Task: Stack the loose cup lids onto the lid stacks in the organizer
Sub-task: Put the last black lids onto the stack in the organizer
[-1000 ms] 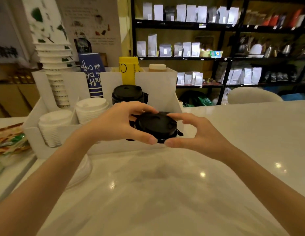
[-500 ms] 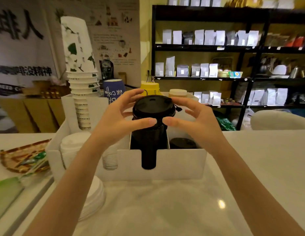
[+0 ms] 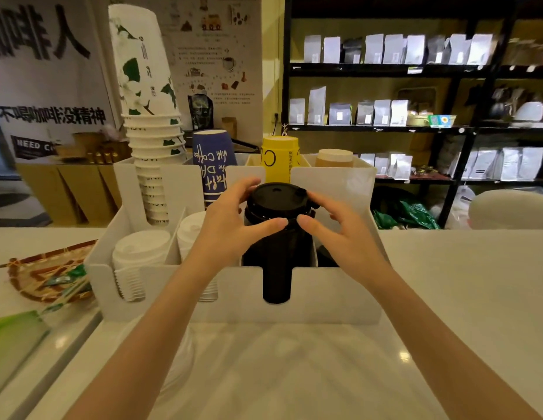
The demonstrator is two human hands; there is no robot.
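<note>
A white organizer [image 3: 325, 298] stands on the counter with lid stacks in its front compartments. A tall black lid stack [image 3: 276, 268] fills the third compartment, and a black lid [image 3: 276, 198] sits on its top. My left hand [image 3: 231, 225] grips that lid from the left, thumb at the front edge and fingers behind. My right hand [image 3: 346, 237] holds it from the right, thumb tip meeting the left thumb. Two white lid stacks [image 3: 140, 247] fill the left compartments. A few black lids [image 3: 326, 259] lie low in the right compartment, mostly hidden by my right hand.
Paper cup stacks stand in the organizer's back row: white floral [image 3: 149, 116], blue [image 3: 214, 165], yellow [image 3: 279, 159], brown [image 3: 334, 157]. A woven tray [image 3: 45, 274] with packets lies at left. Pale round discs [image 3: 179, 359] sit under my left forearm. Shelves of bags line the back wall.
Both hands carried the black lid from low in front of the organizer up onto the tall black stack. Since half a second ago it sits flatter on the stack, with the hands still around it.
</note>
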